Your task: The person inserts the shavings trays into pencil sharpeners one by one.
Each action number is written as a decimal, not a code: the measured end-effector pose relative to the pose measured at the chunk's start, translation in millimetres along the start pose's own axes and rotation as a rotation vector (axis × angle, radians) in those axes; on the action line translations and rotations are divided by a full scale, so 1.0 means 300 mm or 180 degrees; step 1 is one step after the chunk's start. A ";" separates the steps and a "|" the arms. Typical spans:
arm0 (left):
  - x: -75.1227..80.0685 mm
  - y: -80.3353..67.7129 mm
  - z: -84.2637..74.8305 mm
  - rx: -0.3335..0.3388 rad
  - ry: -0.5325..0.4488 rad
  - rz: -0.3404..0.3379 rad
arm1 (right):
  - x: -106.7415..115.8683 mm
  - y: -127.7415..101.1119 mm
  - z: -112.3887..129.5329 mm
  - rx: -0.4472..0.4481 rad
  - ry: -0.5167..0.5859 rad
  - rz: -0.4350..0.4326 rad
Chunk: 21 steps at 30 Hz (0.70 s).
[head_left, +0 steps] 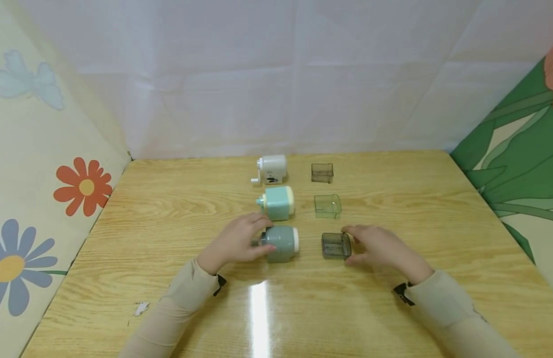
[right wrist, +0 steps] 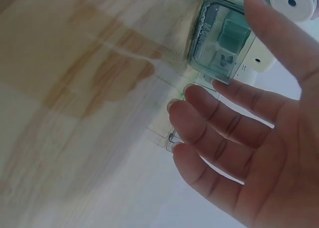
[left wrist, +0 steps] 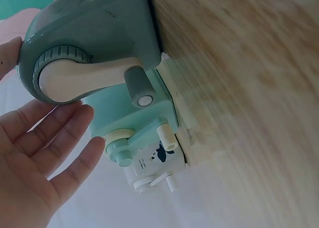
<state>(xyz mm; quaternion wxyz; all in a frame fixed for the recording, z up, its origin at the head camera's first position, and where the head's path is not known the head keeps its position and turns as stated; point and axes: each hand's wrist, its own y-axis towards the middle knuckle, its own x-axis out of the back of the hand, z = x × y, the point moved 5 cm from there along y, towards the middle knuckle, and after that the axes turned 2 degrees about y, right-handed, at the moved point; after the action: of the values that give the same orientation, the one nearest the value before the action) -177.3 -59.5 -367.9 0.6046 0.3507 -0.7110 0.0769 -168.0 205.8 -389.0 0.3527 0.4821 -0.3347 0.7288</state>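
A dark green hand-crank pencil sharpener (head_left: 281, 243) stands nearest the person, its beige crank (left wrist: 75, 78) facing left. My left hand (head_left: 242, 241) holds it from the crank side, thumb at the near side and fingers at the far side. To its right, a smoky clear shavings drawer (head_left: 335, 246) lies on the table. My right hand (head_left: 377, 248) pinches this drawer between thumb and index finger from the right; its other fingers (right wrist: 199, 133) are spread loosely. The drawer and the sharpener are apart, with bare table between them.
Behind stand a mint pencil sharpener (head_left: 277, 204) and a white one (head_left: 274, 169), in a column. Right of them lie a green clear drawer (head_left: 327, 206) and a brownish one (head_left: 322, 173). A white cloth (head_left: 276, 79) hangs at the table's back edge.
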 end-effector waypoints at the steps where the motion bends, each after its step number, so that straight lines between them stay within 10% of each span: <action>1: 0.001 0.000 -0.001 0.0011 -0.0018 -0.0002 | 0.000 0.001 0.002 0.0000 -0.0007 -0.0004; 21: 0.006 -0.001 -0.005 0.0050 -0.0059 -0.0046 | -0.011 0.012 0.032 0.0159 -0.0123 -0.0155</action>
<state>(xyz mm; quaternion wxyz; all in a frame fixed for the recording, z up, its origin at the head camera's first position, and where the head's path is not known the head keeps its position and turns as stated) -175.8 -59.7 -366.1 0.5958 0.3613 -0.7134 0.0749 -165.7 195.3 -389.6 0.3517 0.5128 -0.3113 0.7187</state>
